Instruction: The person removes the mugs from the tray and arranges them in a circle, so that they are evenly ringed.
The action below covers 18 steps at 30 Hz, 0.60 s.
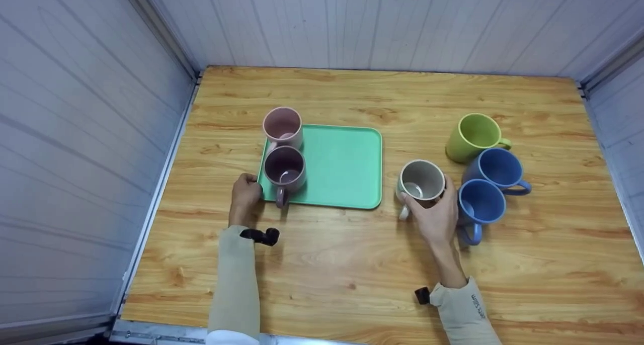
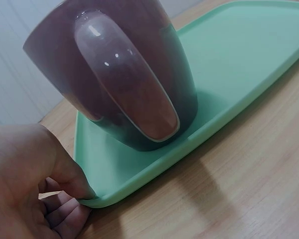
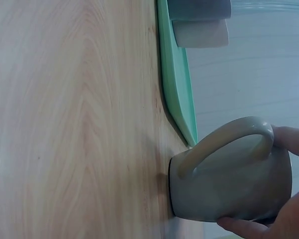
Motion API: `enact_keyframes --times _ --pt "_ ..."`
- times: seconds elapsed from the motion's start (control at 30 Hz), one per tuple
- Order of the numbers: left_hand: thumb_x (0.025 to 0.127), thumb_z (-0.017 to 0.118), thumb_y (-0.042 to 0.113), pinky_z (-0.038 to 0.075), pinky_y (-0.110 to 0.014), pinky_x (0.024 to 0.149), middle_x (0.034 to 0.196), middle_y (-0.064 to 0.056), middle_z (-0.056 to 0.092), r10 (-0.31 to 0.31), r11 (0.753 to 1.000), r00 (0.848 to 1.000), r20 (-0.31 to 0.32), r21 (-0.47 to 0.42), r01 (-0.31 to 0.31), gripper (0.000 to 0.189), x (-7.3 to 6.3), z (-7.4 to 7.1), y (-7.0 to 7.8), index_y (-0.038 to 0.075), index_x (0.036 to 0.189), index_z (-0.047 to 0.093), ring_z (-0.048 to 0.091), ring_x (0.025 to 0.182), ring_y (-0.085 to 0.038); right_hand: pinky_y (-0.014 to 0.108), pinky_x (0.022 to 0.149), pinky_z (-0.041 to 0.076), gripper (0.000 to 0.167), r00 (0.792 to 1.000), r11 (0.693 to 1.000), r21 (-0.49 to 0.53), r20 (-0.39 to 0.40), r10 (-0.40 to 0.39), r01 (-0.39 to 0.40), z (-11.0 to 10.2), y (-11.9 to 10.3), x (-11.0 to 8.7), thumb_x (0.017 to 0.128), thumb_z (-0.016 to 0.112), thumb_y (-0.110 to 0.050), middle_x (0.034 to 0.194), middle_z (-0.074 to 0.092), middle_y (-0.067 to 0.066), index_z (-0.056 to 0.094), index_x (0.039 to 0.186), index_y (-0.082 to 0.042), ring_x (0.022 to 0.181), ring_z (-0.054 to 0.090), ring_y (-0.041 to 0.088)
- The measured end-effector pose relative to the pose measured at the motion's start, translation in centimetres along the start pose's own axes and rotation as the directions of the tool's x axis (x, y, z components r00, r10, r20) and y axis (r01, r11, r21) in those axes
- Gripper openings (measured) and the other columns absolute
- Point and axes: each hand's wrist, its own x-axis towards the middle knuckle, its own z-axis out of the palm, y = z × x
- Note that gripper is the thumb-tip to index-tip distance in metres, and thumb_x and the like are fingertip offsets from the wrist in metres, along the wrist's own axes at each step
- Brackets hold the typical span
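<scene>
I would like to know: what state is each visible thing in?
Green tray: pinched at one corner by left hand
Pink mug: upright, on tray
Purple mug: upright, on tray
Grey mug: upright, held by right hand
Yellow-green mug: upright, on table
Farther blue mug: upright, on table
Nearer blue mug: upright, on table

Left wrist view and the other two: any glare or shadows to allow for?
Left wrist view: small bright glints on the handle of the purple mug, soft shadow on the table beside the tray; head view: pale highlight inside the grey mug; right wrist view: faint shadow by its base.
</scene>
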Motion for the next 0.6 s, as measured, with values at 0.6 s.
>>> enact_keyframes --times 0.6 --pt "0.087 0.033 0.001 0.039 -0.032 0.089 0.117 -0.015 0.047 -0.030 0.997 1.000 -0.002 -0.071 0.030 0.039 -0.1 0.1 0.2 -0.003 0.124 0.046 0.045 0.107 -0.026 0.051 0.105 0.032 0.099 0.989 0.985 -0.172 0.147 0.003 0.023 -1.0 -0.8 0.5 0.071 0.083 -0.034 0.135 0.040 0.026 0.026 0.145 0.002 0.127 0.040 0.038"
